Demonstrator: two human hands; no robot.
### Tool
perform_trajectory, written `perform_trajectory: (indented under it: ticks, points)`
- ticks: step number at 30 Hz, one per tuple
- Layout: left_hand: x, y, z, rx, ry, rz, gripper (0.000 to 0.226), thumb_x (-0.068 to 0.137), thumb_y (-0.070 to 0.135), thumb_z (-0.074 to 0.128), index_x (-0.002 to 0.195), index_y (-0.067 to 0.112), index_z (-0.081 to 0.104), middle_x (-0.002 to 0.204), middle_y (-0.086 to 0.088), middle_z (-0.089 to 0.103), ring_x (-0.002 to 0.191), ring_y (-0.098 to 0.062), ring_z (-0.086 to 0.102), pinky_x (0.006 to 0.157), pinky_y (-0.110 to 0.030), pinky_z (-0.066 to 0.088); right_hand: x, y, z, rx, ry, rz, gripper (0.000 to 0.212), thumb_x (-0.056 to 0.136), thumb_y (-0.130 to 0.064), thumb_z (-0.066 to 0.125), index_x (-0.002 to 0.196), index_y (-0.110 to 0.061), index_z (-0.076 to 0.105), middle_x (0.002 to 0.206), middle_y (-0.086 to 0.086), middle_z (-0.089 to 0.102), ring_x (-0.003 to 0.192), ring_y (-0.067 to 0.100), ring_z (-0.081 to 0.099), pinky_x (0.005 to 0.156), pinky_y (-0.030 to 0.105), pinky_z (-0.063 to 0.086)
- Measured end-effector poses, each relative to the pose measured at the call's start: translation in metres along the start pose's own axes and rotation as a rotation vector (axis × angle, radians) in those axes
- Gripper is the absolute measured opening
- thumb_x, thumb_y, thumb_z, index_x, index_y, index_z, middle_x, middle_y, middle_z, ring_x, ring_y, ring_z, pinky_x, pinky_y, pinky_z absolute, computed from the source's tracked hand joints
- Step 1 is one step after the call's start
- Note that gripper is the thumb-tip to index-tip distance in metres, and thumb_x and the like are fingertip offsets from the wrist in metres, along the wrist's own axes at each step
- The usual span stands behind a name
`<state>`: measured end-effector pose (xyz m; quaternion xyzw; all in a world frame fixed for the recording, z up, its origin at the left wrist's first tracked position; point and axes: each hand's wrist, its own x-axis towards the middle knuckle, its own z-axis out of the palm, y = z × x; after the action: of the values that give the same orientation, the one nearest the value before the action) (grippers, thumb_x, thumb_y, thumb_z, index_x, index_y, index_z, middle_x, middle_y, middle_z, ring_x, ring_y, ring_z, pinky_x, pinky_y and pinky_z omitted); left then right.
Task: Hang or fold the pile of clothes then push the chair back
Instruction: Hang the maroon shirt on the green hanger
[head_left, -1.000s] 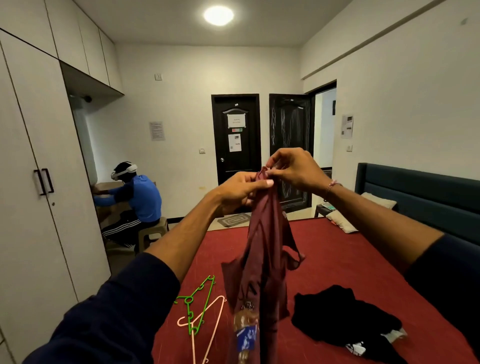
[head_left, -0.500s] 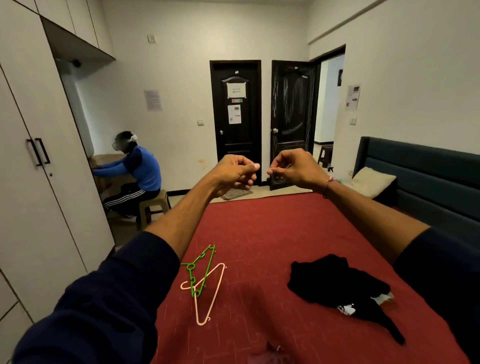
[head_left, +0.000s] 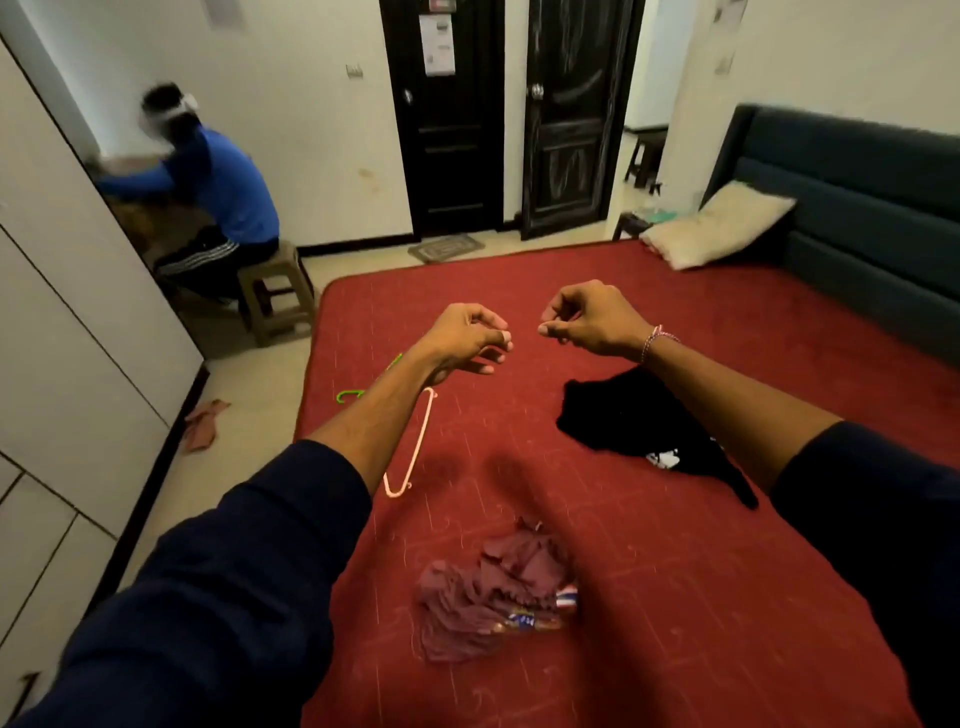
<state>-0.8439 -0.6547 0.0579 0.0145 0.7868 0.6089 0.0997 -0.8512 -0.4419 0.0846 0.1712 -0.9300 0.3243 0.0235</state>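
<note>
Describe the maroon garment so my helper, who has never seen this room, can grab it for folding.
Start at the red bed. On its near end, closest to the camera wearer, lies the maroon garment, crumpled in a heap. Unlike the black garment farther up on the right, it nearly matches the bedcover and shows a blue printed patch.

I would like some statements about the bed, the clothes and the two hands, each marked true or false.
1. The maroon garment lies crumpled on the bed. True.
2. The left hand grips the pink hanger. False: it holds nothing; the hanger lies on the bed below the forearm.
3. The black garment lies on the bed under the right forearm. True.
4. The right hand holds the maroon garment up. False: its fingers are curled and hold nothing.
5. The pillow leans against the headboard. True.
6. The green hanger hangs on a door. False: it lies on the bed, partly hidden by the left arm.
</note>
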Motion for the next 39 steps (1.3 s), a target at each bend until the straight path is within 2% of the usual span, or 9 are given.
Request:
perform_trajectory:
  ticks: [9,14,16,19,26,30,33,36,39]
  points:
    - [-0.002,-0.181,0.049,0.033,-0.050,-0.300,0.014,0.092,0.003,0.066,0.098,0.013,0.058,0.083,-0.008,0.070,0.059,-0.012,0.063,0.048,-0.024,0.051,-0.047,0.110,0.150,0.041,-0.283,0.259,0.009,0.086,-0.014,0.078,0.083,-0.012,0.071,0.066,-0.002,0.070,0.047,-0.009,0.057,0.053,0.006,0.043]
    - [-0.003,-0.273,0.070,0.116,-0.038,-0.430,0.014,0.090,-0.001,0.067,0.095,0.009,0.060,0.076,-0.009,0.065,0.052,-0.010,0.057,0.041,-0.021,0.046,-0.062,0.165,0.225,-0.015,-0.446,0.333,0.011,0.089,-0.007,0.069,0.081,-0.014,0.071,0.073,-0.012,0.067,0.072,0.007,0.064,0.071,0.019,0.045]
    - [-0.002,-0.308,0.080,0.204,-0.080,-0.433,0.009,0.089,-0.002,0.068,0.093,0.005,0.063,0.080,-0.011,0.066,0.058,-0.014,0.060,0.048,-0.026,0.051,-0.066,0.192,0.257,-0.025,-0.474,0.355,0.023,0.089,-0.007,0.066,0.072,-0.022,0.066,0.083,-0.005,0.071,0.082,0.015,0.066,0.077,0.023,0.048]
    - [0.000,-0.361,0.101,0.356,-0.105,-0.449,0.017,0.087,0.008,0.074,0.101,0.002,0.067,0.100,-0.012,0.071,0.087,-0.022,0.066,0.078,-0.037,0.056,-0.078,0.229,0.298,-0.054,-0.521,0.426,0.007,0.090,-0.010,0.064,0.087,-0.011,0.070,0.091,0.006,0.074,0.092,0.027,0.068,0.076,0.028,0.046]
    - [0.005,-0.444,0.160,0.484,-0.001,-0.475,0.047,0.085,0.040,0.076,0.116,0.008,0.061,0.110,-0.008,0.070,0.101,-0.026,0.065,0.084,-0.037,0.052,-0.105,0.279,0.367,-0.189,-0.466,0.492,0.037,0.087,-0.045,0.074,0.098,-0.017,0.052,0.081,0.003,0.059,0.075,0.028,0.061,0.064,0.034,0.051]
    - [0.015,-0.455,0.174,0.622,0.155,-0.507,0.039,0.088,0.047,0.070,0.112,0.016,0.065,0.109,-0.004,0.071,0.101,-0.028,0.066,0.081,-0.038,0.053,-0.106,0.288,0.381,0.066,-0.391,0.558,0.024,0.082,-0.024,0.079,0.098,-0.019,0.062,0.080,-0.003,0.069,0.074,0.018,0.067,0.074,0.030,0.057]
    - [0.022,-0.453,0.172,0.424,0.285,-0.556,0.018,0.094,0.031,0.064,0.104,0.016,0.065,0.096,-0.001,0.069,0.089,-0.021,0.062,0.077,-0.032,0.047,-0.101,0.284,0.375,0.224,-0.297,0.563,0.008,0.081,-0.011,0.074,0.079,-0.018,0.071,0.073,-0.009,0.071,0.067,0.003,0.063,0.070,0.022,0.053]
    - [0.033,-0.440,0.159,-0.033,0.476,-0.591,0.011,0.095,0.021,0.061,0.085,0.019,0.057,0.080,-0.003,0.063,0.081,-0.029,0.063,0.071,-0.038,0.053,-0.093,0.281,0.366,0.504,-0.238,0.599,0.012,0.083,-0.004,0.077,0.080,-0.014,0.071,0.074,0.001,0.069,0.065,0.005,0.057,0.063,0.017,0.048]
    - [0.044,-0.418,0.142,-0.490,0.585,-0.624,0.014,0.098,0.017,0.055,0.085,0.018,0.056,0.085,-0.010,0.068,0.084,-0.029,0.069,0.072,-0.043,0.060,-0.083,0.274,0.360,0.931,-0.137,0.703,0.022,0.081,0.010,0.074,0.087,-0.010,0.067,0.077,0.006,0.066,0.068,0.009,0.058,0.067,0.017,0.048]
